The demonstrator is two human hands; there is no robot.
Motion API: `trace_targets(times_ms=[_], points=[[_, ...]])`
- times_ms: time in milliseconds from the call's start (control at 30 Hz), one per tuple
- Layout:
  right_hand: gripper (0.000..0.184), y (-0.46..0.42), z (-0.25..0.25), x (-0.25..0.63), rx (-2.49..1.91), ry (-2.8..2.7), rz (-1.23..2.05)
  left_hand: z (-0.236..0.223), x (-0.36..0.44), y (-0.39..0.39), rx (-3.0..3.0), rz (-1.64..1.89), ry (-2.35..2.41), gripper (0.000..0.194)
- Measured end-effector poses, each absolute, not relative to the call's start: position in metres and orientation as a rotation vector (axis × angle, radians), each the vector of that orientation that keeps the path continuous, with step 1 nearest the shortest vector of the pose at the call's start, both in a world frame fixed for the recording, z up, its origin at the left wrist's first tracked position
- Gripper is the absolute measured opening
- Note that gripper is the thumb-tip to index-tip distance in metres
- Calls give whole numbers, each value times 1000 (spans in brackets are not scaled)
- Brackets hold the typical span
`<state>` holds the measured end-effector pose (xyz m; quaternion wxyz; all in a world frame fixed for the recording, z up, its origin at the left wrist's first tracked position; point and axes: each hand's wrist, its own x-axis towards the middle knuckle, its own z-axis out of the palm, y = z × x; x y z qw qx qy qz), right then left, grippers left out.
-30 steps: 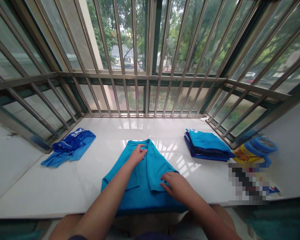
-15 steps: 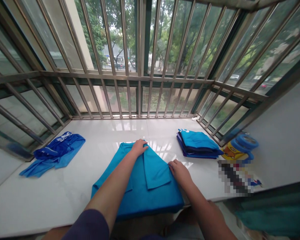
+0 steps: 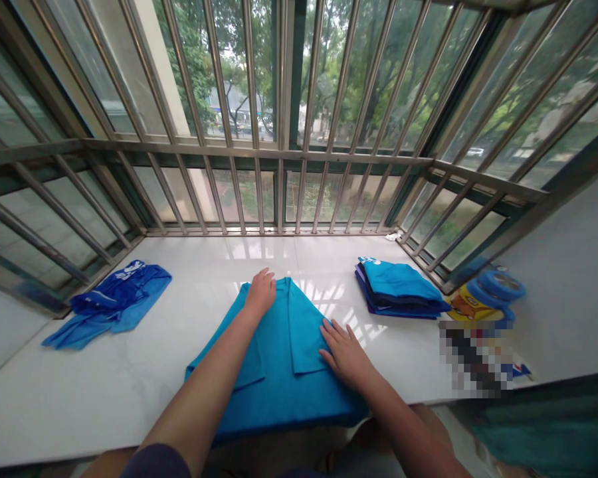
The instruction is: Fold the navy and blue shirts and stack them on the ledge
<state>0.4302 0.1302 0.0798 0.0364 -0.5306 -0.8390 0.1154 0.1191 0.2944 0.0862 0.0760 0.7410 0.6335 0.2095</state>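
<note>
Two hands, left (image 3: 260, 292) and right (image 3: 345, 355), lie open and empty on a turquoise shirt (image 3: 279, 392).

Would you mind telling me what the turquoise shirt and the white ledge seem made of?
The turquoise shirt looks like soft matte knit fabric, lying in folds. The white ledge looks like polished stone or glazed tile, since it mirrors the window's light; I cannot tell which.

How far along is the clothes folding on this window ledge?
Done: a folded blue stack sits on the ledge. In hand: the left hand and right hand rest on a partly folded blue shirt. Left: a rumpled blue pile lies unfolded.
</note>
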Motion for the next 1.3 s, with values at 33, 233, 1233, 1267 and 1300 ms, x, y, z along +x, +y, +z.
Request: trace_targets(times_ms=[33,233,1233,1267,1300], points=[[59,133,84,429,-1619,-2557,334,90,102,291,2194,645,1947,49],[60,141,101,383,-1333,-2612,371,94,26,247,2180,560,1970,47],[35,318,137,296,-1859,-2240,427,120,11,324,1695,230,2003,25],[34,317,139,298,-1844,-2244,437,123,10,319,1700,263,1995,21],[34,315,141,302,-1822,-2251,446,127,8,310,1712,305,1991,19]])
